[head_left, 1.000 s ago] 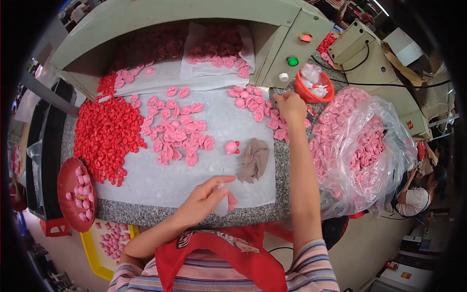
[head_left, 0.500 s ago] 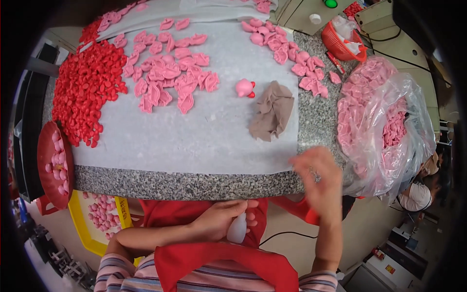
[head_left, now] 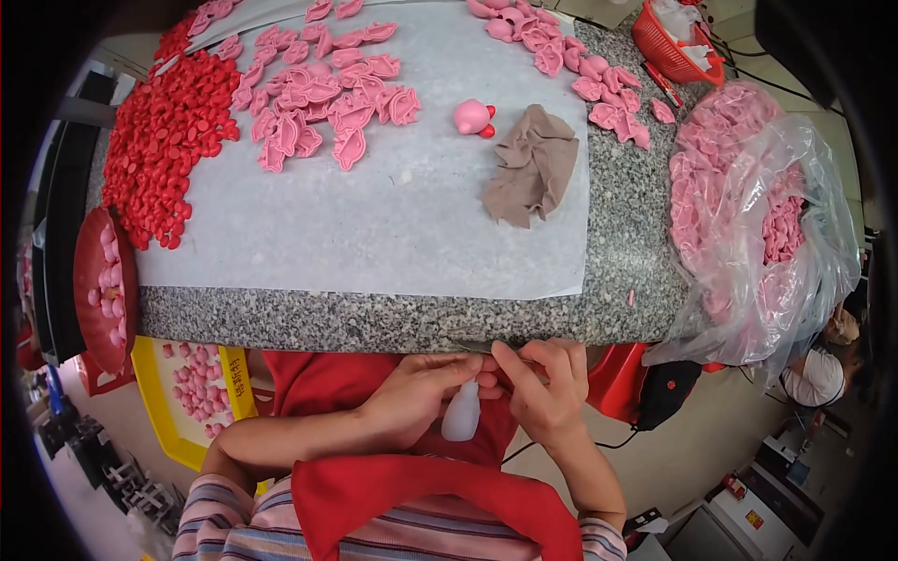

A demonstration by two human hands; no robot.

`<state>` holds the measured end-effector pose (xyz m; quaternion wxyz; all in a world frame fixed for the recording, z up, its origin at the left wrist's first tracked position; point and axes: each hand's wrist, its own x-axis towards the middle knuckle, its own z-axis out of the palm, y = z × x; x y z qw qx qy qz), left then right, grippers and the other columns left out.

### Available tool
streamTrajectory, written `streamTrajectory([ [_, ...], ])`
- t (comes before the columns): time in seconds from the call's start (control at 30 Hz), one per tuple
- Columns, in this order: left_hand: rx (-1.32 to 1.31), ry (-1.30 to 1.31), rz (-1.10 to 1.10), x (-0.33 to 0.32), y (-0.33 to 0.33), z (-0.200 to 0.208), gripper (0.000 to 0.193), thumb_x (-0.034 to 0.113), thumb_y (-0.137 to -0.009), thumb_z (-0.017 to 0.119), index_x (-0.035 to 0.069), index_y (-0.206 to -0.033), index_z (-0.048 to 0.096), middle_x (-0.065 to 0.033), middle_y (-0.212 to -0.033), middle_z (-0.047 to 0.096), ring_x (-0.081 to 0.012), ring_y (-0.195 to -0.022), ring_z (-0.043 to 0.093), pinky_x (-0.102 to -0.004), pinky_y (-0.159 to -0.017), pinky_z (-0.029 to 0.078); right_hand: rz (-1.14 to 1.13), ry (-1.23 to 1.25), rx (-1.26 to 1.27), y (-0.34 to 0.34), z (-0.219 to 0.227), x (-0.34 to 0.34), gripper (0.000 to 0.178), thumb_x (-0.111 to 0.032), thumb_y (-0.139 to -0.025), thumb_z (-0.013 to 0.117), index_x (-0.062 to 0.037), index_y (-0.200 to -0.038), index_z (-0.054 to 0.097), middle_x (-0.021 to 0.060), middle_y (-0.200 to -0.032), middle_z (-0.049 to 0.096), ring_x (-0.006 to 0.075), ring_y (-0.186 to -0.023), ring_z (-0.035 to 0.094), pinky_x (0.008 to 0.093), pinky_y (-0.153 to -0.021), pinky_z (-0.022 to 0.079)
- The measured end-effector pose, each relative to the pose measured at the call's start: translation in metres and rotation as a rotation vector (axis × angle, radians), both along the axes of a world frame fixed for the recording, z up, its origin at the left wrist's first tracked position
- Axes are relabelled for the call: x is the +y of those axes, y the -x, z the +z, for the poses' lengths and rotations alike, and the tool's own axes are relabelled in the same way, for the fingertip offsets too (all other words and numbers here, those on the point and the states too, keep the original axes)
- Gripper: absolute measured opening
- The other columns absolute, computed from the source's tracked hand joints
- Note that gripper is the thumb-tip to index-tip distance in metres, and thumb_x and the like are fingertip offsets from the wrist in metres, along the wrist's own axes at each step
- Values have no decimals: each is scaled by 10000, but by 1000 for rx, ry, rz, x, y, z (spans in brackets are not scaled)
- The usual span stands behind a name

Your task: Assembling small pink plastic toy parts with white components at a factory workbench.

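Below the table's front edge, my left hand (head_left: 419,397) is closed around a small translucent white squeeze bottle (head_left: 461,413), which hangs with its wide end down. My right hand (head_left: 550,388) meets it at the fingertips, thumb and index finger pinched together near the bottle's top. A thin dark sliver (head_left: 472,345) shows beside those fingertips; its kind is unclear, as is whether I hold it. On the white sheet (head_left: 355,243) ahead lie a round pink piece (head_left: 470,117) with two red bits attached and a crumpled brown cloth (head_left: 531,166).
Red plastic pieces (head_left: 164,150) pile at the left, pink shell-like pieces (head_left: 318,98) beside them. A red dish (head_left: 131,309) and yellow tray (head_left: 154,411) hold pink balls. At right are a clear bag (head_left: 814,215) of pink parts, a red basket (head_left: 669,51) and a small pink stick (head_left: 630,297).
My right hand has come down and left from over the granite to my left hand, its fingers now pinched. The table appears higher in the view. My left hand still holds the bottle.
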<state>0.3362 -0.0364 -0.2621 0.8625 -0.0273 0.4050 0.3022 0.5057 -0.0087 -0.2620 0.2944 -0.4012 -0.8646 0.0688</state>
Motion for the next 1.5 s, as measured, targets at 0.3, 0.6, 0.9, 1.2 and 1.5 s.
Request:
streamTrajectory([
  [0.3, 18, 38, 13, 5, -4, -9, 220, 174, -863, 511, 17, -1006, 569, -90, -950, 596, -202, -912, 564, -337, -805, 446, 18, 54, 54, -3, -12, -1, 327, -7, -549, 611, -92, -861, 656, 37, -766, 485, 207, -688, 462, 299, -575, 422],
  [0.6, 32, 43, 26, 3, -9, -26, 214, 199, -842, 553, 39, -976, 598, -70, -926, 609, -158, -868, 565, -319, -757, 452, 29, 101, 75, -6, -19, 1, 333, 4, -547, 608, -88, -865, 652, 38, -770, 489, 210, -683, 466, 292, -571, 420],
  [0.9, 64, 19, 73, 3, -12, -24, 188, 129, -836, 540, 8, -969, 591, -96, -903, 612, -192, -847, 583, -327, -766, 461, 8, 148, 99, -4, -21, 5, 310, 21, -567, 589, -78, -855, 649, 48, -767, 498, 216, -688, 478, 302, -577, 428],
  [1.2, 12, 72, 78, 0, -8, -12, 205, 113, -847, 513, -21, -993, 566, -116, -938, 594, -208, -873, 571, -349, -821, 453, -54, 113, 85, 3, -15, 1, 293, 18, -575, 593, -59, -852, 646, 54, -752, 499, 213, -682, 480, 293, -565, 420],
  [1.5, 47, 23, 34, -2, -7, -6, 219, 137, -831, 545, 0, -1000, 572, -94, -936, 598, -190, -896, 564, -326, -824, 432, -73, 93, 91, 4, -5, 0, 265, 26, -585, 591, -53, -832, 644, 56, -732, 491, 212, -670, 475, 293, -551, 409],
])
